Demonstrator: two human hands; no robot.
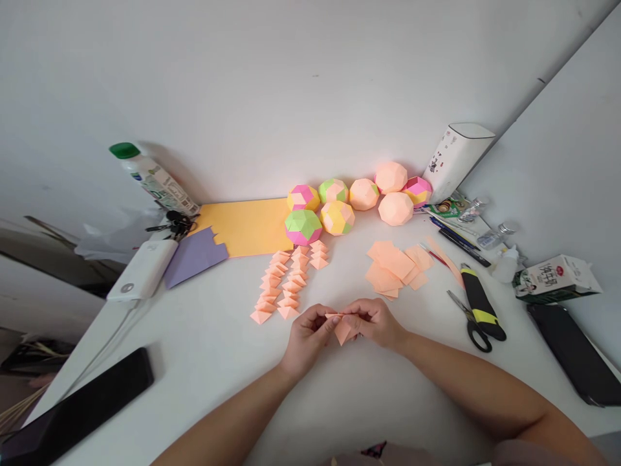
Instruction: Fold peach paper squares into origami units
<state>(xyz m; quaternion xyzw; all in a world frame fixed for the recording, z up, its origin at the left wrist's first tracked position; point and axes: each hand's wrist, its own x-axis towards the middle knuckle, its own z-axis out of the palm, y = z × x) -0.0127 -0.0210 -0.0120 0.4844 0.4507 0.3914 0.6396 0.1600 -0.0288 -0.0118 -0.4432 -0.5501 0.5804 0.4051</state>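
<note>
Both my hands meet at the middle of the white table, pinching one small peach paper piece between them. My left hand grips its left edge with curled fingers. My right hand closes on its right side. Just beyond my hands lie rows of folded peach paper units. To the right of those sits a loose pile of flat peach paper squares. Several folded paper balls, pink, green, yellow and peach, stand against the wall.
Scissors and a black-yellow utility knife lie right of my hands. A milk carton, a dark phone, pens and a white box crowd the right. Left: orange sheet, purple paper, power bank, keys, bottle, black phone.
</note>
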